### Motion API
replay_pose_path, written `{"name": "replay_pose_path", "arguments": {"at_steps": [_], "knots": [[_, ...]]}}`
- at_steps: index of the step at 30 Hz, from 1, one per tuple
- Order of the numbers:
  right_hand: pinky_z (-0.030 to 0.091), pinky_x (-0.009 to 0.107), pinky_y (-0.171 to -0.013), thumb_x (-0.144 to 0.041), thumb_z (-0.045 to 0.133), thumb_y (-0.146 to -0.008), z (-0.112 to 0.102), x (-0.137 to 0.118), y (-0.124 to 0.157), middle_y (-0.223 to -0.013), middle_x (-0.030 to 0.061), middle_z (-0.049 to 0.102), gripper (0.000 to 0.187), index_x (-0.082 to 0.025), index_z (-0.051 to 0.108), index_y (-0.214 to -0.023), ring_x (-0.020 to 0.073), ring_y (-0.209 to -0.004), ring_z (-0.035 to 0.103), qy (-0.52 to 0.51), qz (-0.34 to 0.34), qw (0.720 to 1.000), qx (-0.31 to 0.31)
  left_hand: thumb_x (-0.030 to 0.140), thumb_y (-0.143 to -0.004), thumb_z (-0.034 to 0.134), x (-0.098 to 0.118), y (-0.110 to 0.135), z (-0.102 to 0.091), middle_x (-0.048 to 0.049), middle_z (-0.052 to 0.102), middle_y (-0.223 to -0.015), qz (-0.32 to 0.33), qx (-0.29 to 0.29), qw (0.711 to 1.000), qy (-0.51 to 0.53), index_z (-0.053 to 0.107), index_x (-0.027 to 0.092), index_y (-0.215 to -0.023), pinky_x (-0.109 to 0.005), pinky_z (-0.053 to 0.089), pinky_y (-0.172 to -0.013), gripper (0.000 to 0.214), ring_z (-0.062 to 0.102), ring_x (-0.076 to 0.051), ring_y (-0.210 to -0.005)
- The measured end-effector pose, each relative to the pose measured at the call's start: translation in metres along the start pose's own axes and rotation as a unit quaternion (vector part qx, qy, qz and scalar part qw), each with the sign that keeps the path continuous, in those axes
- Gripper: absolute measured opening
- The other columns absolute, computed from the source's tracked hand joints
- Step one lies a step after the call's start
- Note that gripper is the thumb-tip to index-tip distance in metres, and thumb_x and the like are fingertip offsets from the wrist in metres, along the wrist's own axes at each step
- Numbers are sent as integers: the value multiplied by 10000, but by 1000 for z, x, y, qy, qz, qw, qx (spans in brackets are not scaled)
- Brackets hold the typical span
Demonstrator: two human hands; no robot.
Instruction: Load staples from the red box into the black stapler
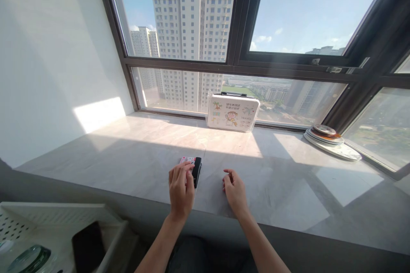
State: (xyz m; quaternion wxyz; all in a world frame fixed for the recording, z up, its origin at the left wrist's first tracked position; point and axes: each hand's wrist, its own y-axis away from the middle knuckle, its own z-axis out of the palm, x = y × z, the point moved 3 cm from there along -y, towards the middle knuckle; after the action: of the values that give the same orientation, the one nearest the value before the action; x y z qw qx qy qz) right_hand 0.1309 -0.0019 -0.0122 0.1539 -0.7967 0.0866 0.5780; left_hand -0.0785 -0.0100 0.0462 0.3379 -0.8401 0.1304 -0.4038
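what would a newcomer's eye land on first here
Probably the tall building outside the window, then the white cartoon case standing on the sill below it. Nearer, the left hand is over a small, partly black item, with the right hand apart from it.

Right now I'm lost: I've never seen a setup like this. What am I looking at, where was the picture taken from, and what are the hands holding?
There is no machine here, just a person's bare hands. The single picture comes from a camera on their head, looking forward and down. On the sill, the left hand lies over a small black thing with a red-and-white printed part; whether it grips it is hard to tell. The right hand is loosely curled, nothing visible in it. A printed case stands by the window, and dishes are stacked at the right.
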Motion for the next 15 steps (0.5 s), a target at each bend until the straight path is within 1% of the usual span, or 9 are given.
{"name": "replay_pose_path", "arguments": {"at_steps": [1,2,3,4,5,7,9,12,15], "knots": [[501,295,-658,-388,407,-949,-14,3,-2,-894,83,688,426,-156,633,-1226,194,-721,640,27,-20,999,13,269,-1033,326,20,5,13,-80,614,-1323,32,-59,998,4,606,245,-1287,-458,405,-1109,378,534,-258,-1255],[510,307,-732,-374,410,-949,-27,6,-3,-943,92,702,415,-162,644,-1218,204,-792,657,55,-42,997,28,266,-1029,324,39,11,30,-79,607,-1340,76,-143,987,7,587,257,-1323,-432,430,-1080,395,558,-246,-1218],[508,316,-811,-358,413,-948,-40,8,-4,-1010,99,709,408,-169,652,-1219,214,-883,664,88,-64,993,40,267,-1026,329,54,16,48,-73,601,-1356,119,-221,968,6,565,265,-1358,-403,448,-1054,407,579,-228,-1182],[492,324,-892,-344,415,-946,-50,10,-4,-1094,104,704,412,-179,650,-1242,222,-993,654,126,-82,988,43,269,-1023,332,65,20,65,-64,598,-1369,137,-268,954,-4,545,269,-1383,-386,450,-1050,418,583,-216,-1176],[464,333,-968,-335,418,-945,-59,12,-4,-1184,106,686,429,-188,638,-1283,232,-1108,622,171,-97,980,42,275,-1020,337,71,23,81,-60,588,-1390,136,-295,946,-24,523,266,-1407,-384,437,-1066,429,568,-214,-1208],[374,361,-1097,-337,424,-947,-71,16,-1,-1358,99,612,491,-201,574,-1394,251,-1318,494,269,-112,956,27,325,-1018,354,72,25,107,-75,524,-1471,119,-311,941,-60,474,231,-1456,-438,365,-1141,464,470,-247,-1344],[256,402,-1182,-362,402,-969,-76,19,4,-1500,62,500,540,-224,488,-1484,263,-1449,335,359,-111,927,5,408,-1018,361,64,26,123,-98,426,-1556,103,-308,942,-89,440,196,-1487,-509,265,-1198,521,336,-289,-1451],[135,462,-1216,-383,315,-1011,-73,20,12,-1613,-1,331,549,-272,397,-1543,273,-1514,194,444,-97,890,-20,502,-1020,319,49,29,133,-70,323,-1621,97,-303,938,-135,396,227,-1522,-530,166,-1234,577,215,-282,-1512],[87,504,-1210,-378,269,-1023,-66,17,18,-1647,-4,238,559,-288,331,-1571,277,-1533,118,486,-87,869,-27,506,-1030,257,44,33,133,-34,287,-1639,106,-307,932,-160,355,271,-1545,-514,141,-1243,574,190,-251,-1523]]}}
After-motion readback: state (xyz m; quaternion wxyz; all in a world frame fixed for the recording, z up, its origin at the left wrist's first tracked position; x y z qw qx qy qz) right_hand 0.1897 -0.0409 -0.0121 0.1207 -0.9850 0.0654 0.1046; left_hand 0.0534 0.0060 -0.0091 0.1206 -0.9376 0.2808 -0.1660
